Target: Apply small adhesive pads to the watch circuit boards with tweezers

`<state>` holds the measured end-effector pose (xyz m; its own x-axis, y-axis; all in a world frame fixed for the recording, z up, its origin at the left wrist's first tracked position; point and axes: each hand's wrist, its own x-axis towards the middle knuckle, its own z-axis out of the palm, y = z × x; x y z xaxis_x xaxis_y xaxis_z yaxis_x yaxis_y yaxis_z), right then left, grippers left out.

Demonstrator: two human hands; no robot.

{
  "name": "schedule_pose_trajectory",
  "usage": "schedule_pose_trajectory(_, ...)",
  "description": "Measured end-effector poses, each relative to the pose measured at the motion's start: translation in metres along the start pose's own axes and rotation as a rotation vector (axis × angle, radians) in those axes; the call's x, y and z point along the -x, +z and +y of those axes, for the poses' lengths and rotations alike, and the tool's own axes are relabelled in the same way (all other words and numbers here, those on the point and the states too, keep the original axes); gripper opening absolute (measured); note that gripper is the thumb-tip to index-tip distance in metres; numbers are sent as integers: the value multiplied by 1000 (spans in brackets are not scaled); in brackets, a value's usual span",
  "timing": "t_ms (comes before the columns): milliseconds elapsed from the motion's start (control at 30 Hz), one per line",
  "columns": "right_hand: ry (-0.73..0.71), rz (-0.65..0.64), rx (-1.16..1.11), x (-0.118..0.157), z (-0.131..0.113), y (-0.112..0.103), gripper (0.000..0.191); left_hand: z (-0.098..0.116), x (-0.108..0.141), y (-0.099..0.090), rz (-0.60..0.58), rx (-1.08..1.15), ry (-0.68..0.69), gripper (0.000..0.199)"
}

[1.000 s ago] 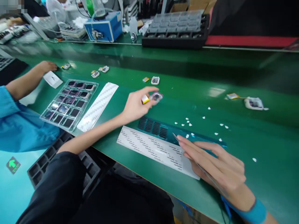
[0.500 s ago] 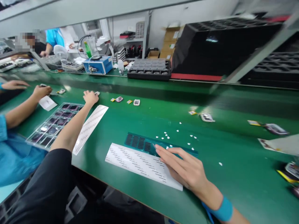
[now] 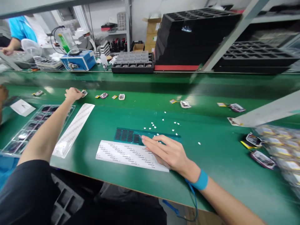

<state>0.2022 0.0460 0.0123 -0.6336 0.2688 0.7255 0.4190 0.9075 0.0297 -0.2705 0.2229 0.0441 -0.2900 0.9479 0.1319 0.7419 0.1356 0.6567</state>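
Observation:
My left hand [image 3: 73, 93] reaches far out over the green bench, its fingers closed on the edge of a small white-rimmed electronic module [image 3: 84, 93]. My right hand [image 3: 167, 151] is pinched around tweezers [image 3: 140, 136]; only their thin tip shows past the fingers. That tip is at a teal sheet of black stickers [image 3: 127, 135]. Partly under my right hand lies a white printed sheet [image 3: 124, 154]. Small white scraps [image 3: 153, 126] are scattered just beyond the teal sheet. A second printed strip [image 3: 76, 126] lies to the right of my left forearm.
More modules with yellow tabs [image 3: 185, 104] lie along the bench. A clear tray of dark screens [image 3: 15, 147] sits at left, packed yellow-tabbed parts [image 3: 284, 147] at right. Behind stand a blue box [image 3: 81, 60] and stacked black trays [image 3: 182, 40]. Another person's hand [image 3: 3, 93] shows at far left.
The view has swung right, so the bench items appear further left. My left hand still reaches to the module. My right hand keeps its place over the printed sheet.

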Motion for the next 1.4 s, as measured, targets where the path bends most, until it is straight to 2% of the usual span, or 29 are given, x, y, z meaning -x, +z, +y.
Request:
schedule_pose_trajectory(100, 0, -3, 10, 0, 0, 0, 18, -2, 3, 2, 128, 17, -128, 37)
schedule_pose_trajectory(167, -3, -4, 9, 0, 0, 0, 19, 1, 5, 4, 188, 77, -161, 37)
schedule_pose_trajectory(300, -5, 0, 12, 0, 0, -1, 18, 22, 10, 7, 271, 311, -153, 38)
schedule_pose_trajectory(400, -3, 3, 12, 0, 0, 0, 18, 44, 20, 15, 279, 554, -112, 30)
schedule_pose_trajectory(500, 10, 2, -7, 1, 1, 2, 18, 70, 42, 33, 218, 777, -61, 15)
schedule_pose_trajectory(567, 30, -6, -25, 1, 1, 2, 21, 91, 64, 45, 125, 932, -42, 7)
schedule_pose_trajectory(633, 67, -25, -37, 2, 1, 2, 23, 115, 91, 55, -53, 1208, -83, 9)
schedule_pose_trajectory(733, 147, -40, -119, 4, 2, 3, 13, 151, 136, 58, -216, 1363, -202, 19)
schedule_pose_trajectory(800, 188, -21, -235, 6, 2, 4, 12, 169, 168, 56, -286, 1379, -200, 19)
schedule_pose_trajectory(867, 234, 14, -348, 7, 0, 6, 16, 177, 197, 57, -400, 1366, -134, 12)
schedule_pose_trajectory(967, 328, 74, -400, 7, -5, 7, 18, 176, 229, 69, -664, 1321, -92, 23)
schedule_pose_trajectory(1033, 380, 102, -381, 6, -9, 6, 18, 170, 241, 84, -769, 1260, -99, 24)
schedule_pose_trajectory(1133, 399, 120, -349, 5, -14, 3, 11, 161, 250, 105, -740, 1089, -77, 18)
schedule_pose_trajectory(1200, 391, 87, -280, 5, -16, 3, 19, 158, 254, 113, -687, 952, -10, 16)
schedule_pose_trajectory(1300, 398, -22, -166, 9, -17, 6, 22, 156, 259, 115, -667, 794, 80, 18)
schedule_pose_trajectory(1400, 415, -14, -181, 13, -17, 11, 16, 155, 264, 112, -697, 710, 80, 27)
